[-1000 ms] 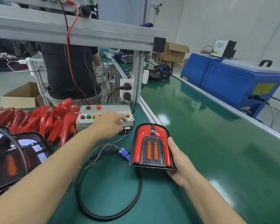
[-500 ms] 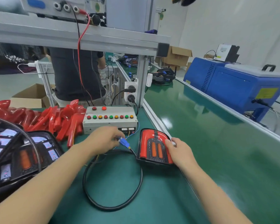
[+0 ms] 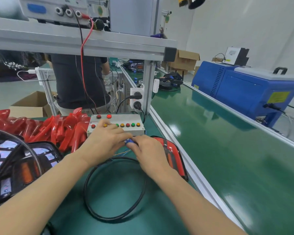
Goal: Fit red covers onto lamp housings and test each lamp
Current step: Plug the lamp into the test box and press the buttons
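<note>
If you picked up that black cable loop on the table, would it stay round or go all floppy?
Probably floppy but a bit springy: the black cable lies in one loose, smooth coil on the green mat, so it would likely sag and hold some curve. It looks thick and rubbery, so probably not slippery. It shouldn't roll away.

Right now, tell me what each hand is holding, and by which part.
Both hands meet on the blue connector: the left hand pinches its left end, the right hand its right end. The lamp lies unheld beneath the right hand.
</note>
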Motion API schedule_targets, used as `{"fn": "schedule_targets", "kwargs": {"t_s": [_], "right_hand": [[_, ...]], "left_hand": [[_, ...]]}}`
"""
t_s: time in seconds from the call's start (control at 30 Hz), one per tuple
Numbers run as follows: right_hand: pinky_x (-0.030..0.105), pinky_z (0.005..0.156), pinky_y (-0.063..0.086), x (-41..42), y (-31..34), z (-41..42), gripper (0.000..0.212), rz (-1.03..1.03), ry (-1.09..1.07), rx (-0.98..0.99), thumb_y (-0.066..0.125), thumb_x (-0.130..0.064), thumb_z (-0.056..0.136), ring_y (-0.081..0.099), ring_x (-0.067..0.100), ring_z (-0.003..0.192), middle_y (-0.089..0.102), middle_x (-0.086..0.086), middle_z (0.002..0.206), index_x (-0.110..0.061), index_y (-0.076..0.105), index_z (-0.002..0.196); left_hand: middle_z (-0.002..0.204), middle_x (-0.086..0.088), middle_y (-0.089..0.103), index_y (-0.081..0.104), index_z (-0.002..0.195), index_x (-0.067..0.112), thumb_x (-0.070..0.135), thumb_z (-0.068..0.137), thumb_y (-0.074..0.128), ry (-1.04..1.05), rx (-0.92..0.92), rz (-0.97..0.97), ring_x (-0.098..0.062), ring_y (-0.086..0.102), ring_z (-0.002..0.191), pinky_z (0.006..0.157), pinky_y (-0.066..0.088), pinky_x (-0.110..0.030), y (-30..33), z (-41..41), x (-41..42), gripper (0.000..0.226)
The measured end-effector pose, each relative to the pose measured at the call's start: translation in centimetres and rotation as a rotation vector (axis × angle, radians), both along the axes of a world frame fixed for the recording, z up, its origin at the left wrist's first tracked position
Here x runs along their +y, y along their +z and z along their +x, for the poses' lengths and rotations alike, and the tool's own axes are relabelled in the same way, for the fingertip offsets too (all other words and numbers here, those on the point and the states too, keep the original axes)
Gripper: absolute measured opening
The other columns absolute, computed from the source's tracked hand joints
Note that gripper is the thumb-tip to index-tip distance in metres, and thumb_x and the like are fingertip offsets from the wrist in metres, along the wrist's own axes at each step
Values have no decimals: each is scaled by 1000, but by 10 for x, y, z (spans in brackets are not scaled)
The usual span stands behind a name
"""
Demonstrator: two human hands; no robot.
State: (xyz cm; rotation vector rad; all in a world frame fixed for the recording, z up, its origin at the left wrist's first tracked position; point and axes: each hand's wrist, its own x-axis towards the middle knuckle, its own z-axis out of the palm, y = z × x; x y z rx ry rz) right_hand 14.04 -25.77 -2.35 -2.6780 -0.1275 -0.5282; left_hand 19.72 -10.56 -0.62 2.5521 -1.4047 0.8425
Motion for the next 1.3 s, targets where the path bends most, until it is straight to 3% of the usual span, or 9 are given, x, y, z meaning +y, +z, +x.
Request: {"fn": "schedule_targets", "kwargs": {"t_s": [0.27, 0.4, 0.5, 0.63, 0.83, 0.93, 1.03, 1.13, 1.3], "right_hand": [[22, 62, 39, -80, -7, -11, 26, 757, -486, -89, 56, -35, 94, 54, 14, 71, 58, -6, 75, -10, 60, 87], [33, 71, 34, -116, -31, -12, 32, 717, -739, -16, 51, -34, 97, 54, 29, 87, 61, 10, 93, -3, 54, 100], [34, 68, 35, -119, -46, -13, 34, 638, -777, 89, 47, -38, 98, 56, 31, 88, 62, 12, 95, -4, 52, 99], [31, 67, 34, -108, -43, -12, 39, 341, -726, 253, 43, -45, 99, 59, 30, 95, 65, 11, 103, -9, 56, 99], [27, 67, 39, -101, -26, -26, 27, 353, -490, 480, 49, -40, 94, 54, 25, 80, 61, 4, 89, -16, 58, 86], [23, 69, 51, -96, -30, -42, 3, 861, -350, 410, 60, -18, 89, 63, 16, 79, 70, 0, 89, -18, 63, 88], [33, 82, 56, -101, -30, -48, 18, 1282, -258, 411, 59, -6, 90, 67, 22, 85, 73, 9, 100, -13, 62, 106], [22, 49, 52, -126, -9, -40, 9, 1436, -209, 412, 55, -9, 93, 63, 14, 56, 71, 5, 70, -15, 61, 89], [16, 39, 46, -193, 30, 20, 12, 1615, -396, 20, 55, -11, 94, 57, 8, 41, 63, -1, 54, -19, 53, 86]], "left_hand": [[120, -3, 65, 63, 121, 15, 20, 81, 71, 449, 88, -18, -26, 56, 112, 92, 28, -42, -5, 26, 17, 41], [115, -8, 66, 65, 116, 11, 38, 82, 59, 317, 26, -151, -31, 58, 108, 90, 39, -49, -7, -14, -14, 44], [141, 6, 44, 34, 144, 28, 87, 67, 15, 227, 552, -40, -18, 38, 128, 105, 26, -41, -13, -59, -52, 99], [159, 1, -2, -2, 151, 25, 82, 64, 50, 321, 858, -23, -21, 19, 143, 114, 22, -40, -34, -73, -92, 117], [160, -2, -2, 1, 150, 19, 73, 66, 56, 372, 760, -110, -10, 0, 146, 111, 16, -37, -51, -65, -104, 114], [159, 1, 2, 10, 149, 22, 71, 58, 57, 308, 812, -222, -6, 0, 145, 114, 14, -34, -55, -63, -100, 114], [141, 27, 30, 31, 133, 47, 69, 57, 58, 93, 886, -446, 1, 28, 132, 107, 25, -13, -45, -66, -97, 84], [123, 40, 42, 39, 123, 60, 76, 68, 51, 5, 1134, -673, 10, 39, 118, 99, 25, -8, -27, -58, -85, 58], [140, 22, 42, 45, 131, 45, 54, 93, 42, 301, 833, -136, -2, 32, 134, 115, 17, -30, -26, -37, -51, 39]]}}
